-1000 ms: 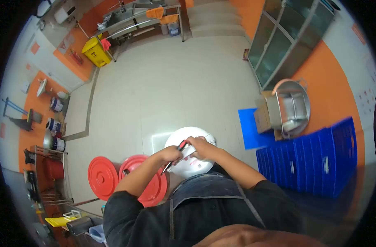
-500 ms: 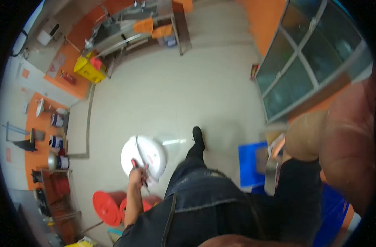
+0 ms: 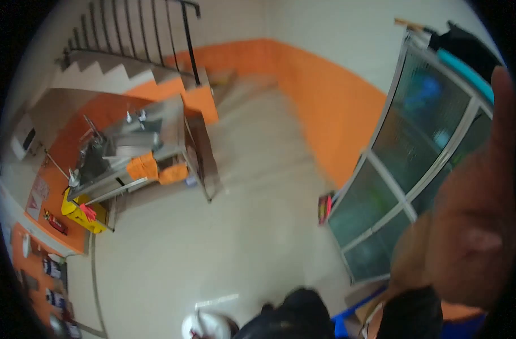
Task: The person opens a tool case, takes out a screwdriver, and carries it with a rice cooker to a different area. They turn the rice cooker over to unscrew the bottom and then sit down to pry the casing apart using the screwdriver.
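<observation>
Round white plastic lid [image 3: 208, 326] low at frame bottom edge above pale floor [image 3: 235, 237], left hand not visible, right hand [image 3: 467, 226] raised close to camera, blurred, fingers extended, holding nothing, glass-fronted metal cabinet [image 3: 405, 169] behind

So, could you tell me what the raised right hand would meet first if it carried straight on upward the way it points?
Probably nothing: the right hand is close to the camera, a finger pointing up past the glass-fronted cabinet behind it. Depth is unclear.
</observation>
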### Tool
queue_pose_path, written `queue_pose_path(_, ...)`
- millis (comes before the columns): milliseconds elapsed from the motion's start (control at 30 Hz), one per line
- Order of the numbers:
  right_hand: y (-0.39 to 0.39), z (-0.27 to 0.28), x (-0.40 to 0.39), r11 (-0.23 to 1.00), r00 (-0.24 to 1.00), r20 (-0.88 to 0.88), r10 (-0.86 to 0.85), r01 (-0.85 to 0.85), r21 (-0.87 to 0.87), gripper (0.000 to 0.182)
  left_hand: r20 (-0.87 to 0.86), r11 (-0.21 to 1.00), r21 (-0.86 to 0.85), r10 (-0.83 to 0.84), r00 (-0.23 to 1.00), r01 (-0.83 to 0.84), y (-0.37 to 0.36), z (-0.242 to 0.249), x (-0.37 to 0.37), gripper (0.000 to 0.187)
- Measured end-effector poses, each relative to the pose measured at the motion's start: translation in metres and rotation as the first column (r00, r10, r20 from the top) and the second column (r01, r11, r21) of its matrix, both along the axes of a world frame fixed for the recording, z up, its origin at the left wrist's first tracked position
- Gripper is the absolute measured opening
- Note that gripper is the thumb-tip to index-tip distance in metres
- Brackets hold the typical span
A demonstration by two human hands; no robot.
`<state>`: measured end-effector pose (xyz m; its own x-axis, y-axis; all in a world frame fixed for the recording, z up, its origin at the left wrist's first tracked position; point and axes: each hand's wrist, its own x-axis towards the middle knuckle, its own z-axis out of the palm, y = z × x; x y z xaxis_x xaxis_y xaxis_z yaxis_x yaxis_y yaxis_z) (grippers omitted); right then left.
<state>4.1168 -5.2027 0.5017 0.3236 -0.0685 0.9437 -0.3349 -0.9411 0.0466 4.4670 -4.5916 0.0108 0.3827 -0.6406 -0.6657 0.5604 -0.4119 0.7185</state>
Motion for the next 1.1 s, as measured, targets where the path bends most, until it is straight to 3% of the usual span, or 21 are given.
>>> queue_pose_path(100, -0.071, -0.014, 0.06, 0.99, 0.991, 0.0, 0.137, -0.137, -0.018, 0.068, -0.188, 0.887, 0.443, 0.233, 0.954, -0.129, -0.075, -0.055, 0.054, 0.081)
queue_pose_path(200, -0.153, -0.024, 0.129, 0.914, 0.915, -0.014, 0.403, -0.404, -0.045, 0.067, -0.092, 0.867, 0.367, 0.394, 0.914, -0.337, -0.164, -0.068, 0.072, 0.032)
queue_pose_path(233, -0.187, -0.031, 0.156, 0.87, 0.871, -0.015, 0.492, -0.492, -0.043, 0.067, -0.054, 0.867, 0.432, 0.301, 0.952, -0.25, -0.205, -0.057, 0.083, 0.014)
queue_pose_path(267, -0.221, -0.041, 0.184, 0.805, 0.805, -0.005, 0.593, -0.593, -0.009, 0.067, -0.129, 0.79, 0.441, 0.524, 0.842, -0.425, -0.228, -0.074, 0.099, 0.012)
queue_pose_path(333, -0.297, -0.081, 0.237, 0.643, 0.661, 0.187, 0.726, -0.75, 0.157, 0.066, -0.048, 0.781, 0.471, 0.488, 0.872, -0.411, -0.312, -0.052, 0.116, 0.02)
queue_pose_path(400, -0.36, -0.189, 0.307, 0.569, 0.773, 0.528, 0.35, -0.624, 0.536, 0.059, -0.005, 0.751, 0.513, 0.487, 0.874, -0.415, -0.378, -0.024, 0.133, 0.022)
queue_pose_path(433, -0.383, -0.249, 0.318, 0.444, 0.899, 0.342, 0.274, -0.434, 0.784, 0.049, -0.017, 0.754, 0.497, 0.503, 0.864, -0.429, -0.385, -0.019, 0.132, 0.026)
queue_pose_path(467, -0.415, -0.326, 0.334, 0.318, 0.928, -0.042, 0.371, -0.085, 0.944, 0.039, 0.02, 0.756, 0.485, 0.494, 0.869, -0.441, -0.419, -0.015, 0.154, 0.026)
queue_pose_path(500, -0.425, -0.396, 0.331, 0.29, 0.745, -0.405, 0.531, 0.289, 0.912, 0.032, 0.042, 0.759, 0.477, 0.483, 0.874, -0.443, -0.435, 0.002, 0.156, 0.026)
queue_pose_path(533, -0.428, -0.473, 0.318, 0.309, 0.392, -0.59, 0.706, 0.579, 0.754, 0.028, 0.056, 0.754, 0.479, 0.485, 0.873, -0.45, -0.465, 0.007, 0.161, 0.026)
queue_pose_path(600, -0.454, -0.635, 0.287, 0.314, -0.167, -0.381, 0.909, 0.877, 0.364, 0.044, 0.032, 0.742, 0.424, 0.56, 0.828, -0.519, -0.524, 0.0, 0.193, 0.022)
queue_pose_path(633, -0.455, -0.588, 0.291, 0.17, -0.052, -0.357, 0.933, 0.936, 0.308, 0.042, 0.061, 0.736, 0.435, 0.551, 0.833, -0.518, -0.553, -0.004, 0.206, 0.022)
queue_pose_path(700, -0.476, -0.606, 0.287, 0.084, -0.056, -0.206, 0.977, 0.988, 0.132, 0.032, 0.102, 0.727, 0.442, 0.541, 0.835, -0.526, -0.608, -0.013, 0.229, 0.022)
queue_pose_path(800, -0.535, -0.615, 0.306, -0.057, 0.103, -0.226, 0.969, 0.978, 0.2, 0.029, 0.081, 0.728, 0.457, 0.537, 0.839, -0.51, -0.715, -0.025, 0.281, 0.019)
queue_pose_path(867, -0.587, -0.614, 0.334, -0.098, 0.179, -0.291, 0.94, 0.957, 0.273, 0.028, 0.06, 0.794, 0.414, 0.465, 0.883, -0.446, -0.755, -0.105, 0.323, 0.024)
queue_pose_path(900, -0.618, -0.618, 0.35, -0.092, 0.206, -0.335, 0.919, 0.941, 0.325, 0.027, 0.188, 0.891, 0.406, 0.136, 0.973, -0.203, -0.789, -0.133, 0.362, 0.025)
queue_pose_path(933, -0.65, -0.613, 0.369, -0.07, 0.222, -0.379, 0.898, 0.924, 0.377, 0.027, 0.29, 0.896, 0.441, -0.204, 0.935, 0.059, -0.821, -0.143, 0.392, 0.026)
queue_pose_path(1000, -0.719, -0.601, 0.408, 0.004, 0.238, -0.465, 0.853, 0.887, 0.462, 0.025, 0.222, 0.856, 0.509, -0.23, 0.948, 0.088, -0.84, -0.139, 0.395, 0.025)
queue_pose_path(1033, -0.762, -0.592, 0.433, 0.043, 0.269, -0.522, 0.809, 0.86, 0.509, 0.024, 0.143, 0.848, 0.504, 0.104, 0.984, -0.163, -0.873, -0.156, 0.412, 0.022)
queue_pose_path(1067, -0.811, -0.586, 0.458, 0.089, 0.335, -0.583, 0.74, 0.81, 0.579, 0.024, 0.079, 0.763, 0.491, 0.442, 0.893, -0.421, -0.925, -0.17, 0.446, 0.021)
queue_pose_path(1100, -0.868, -0.603, 0.468, 0.15, 0.426, -0.619, 0.66, 0.733, 0.664, 0.016, 0.123, 0.771, 0.471, 0.423, 0.898, -0.428, -0.965, -0.15, 0.47, 0.02)
